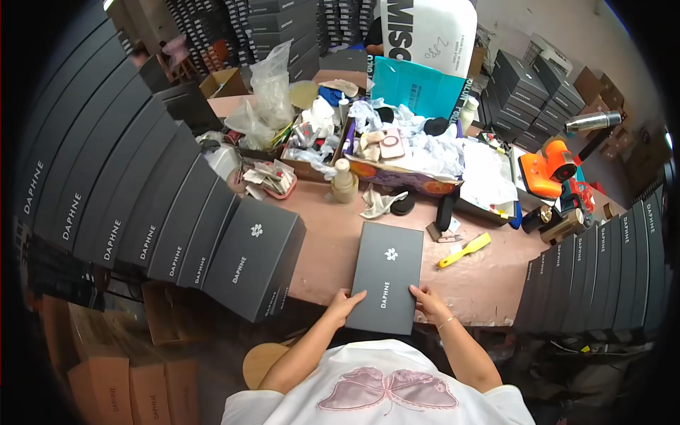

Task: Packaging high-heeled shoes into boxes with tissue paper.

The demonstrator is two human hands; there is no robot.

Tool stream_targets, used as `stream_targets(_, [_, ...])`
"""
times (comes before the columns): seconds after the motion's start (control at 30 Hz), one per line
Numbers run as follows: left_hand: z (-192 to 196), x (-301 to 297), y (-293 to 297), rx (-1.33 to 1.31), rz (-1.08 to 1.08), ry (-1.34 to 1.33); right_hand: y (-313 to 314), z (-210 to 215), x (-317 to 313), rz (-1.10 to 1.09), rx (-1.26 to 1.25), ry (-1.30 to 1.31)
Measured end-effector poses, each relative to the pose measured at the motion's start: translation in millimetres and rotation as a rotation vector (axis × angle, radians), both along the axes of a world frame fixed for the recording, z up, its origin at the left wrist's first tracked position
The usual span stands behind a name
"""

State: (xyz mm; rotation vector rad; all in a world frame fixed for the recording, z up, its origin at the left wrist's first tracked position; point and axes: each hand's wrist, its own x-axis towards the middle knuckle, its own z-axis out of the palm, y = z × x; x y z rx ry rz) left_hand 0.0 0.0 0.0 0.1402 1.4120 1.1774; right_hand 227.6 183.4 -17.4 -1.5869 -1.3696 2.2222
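In front of me lies a dark grey shoebox with its lid on and a white flower mark on top. It rests at the near edge of the pinkish table. My left hand grips its left side, thumb on the lid. On the opposite side my right hand holds the box in the same way, with the fingers mostly hidden against the side. A yellow-handled brush lies to the right of the box, beside a small brown block.
Matching shoeboxes stand stacked at the left and right. Behind are a carton of crumpled paper, a beige bottle, a black round lid and a red basket. An orange tool sits far right.
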Motion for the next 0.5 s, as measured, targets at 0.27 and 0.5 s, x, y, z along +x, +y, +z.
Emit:
stream_targets(0.27, [28.1, 8.2, 38.7, 0.126, 0.197, -0.258, 48.7, 56.0, 14.9, 0.115, -0.248, 0.209])
stream_targets(0.5, [125.5, 1.6, 40.2, 0.186, 0.29, -0.13, 24.3, 119.9, 2.4, -0.036, -0.081, 0.568])
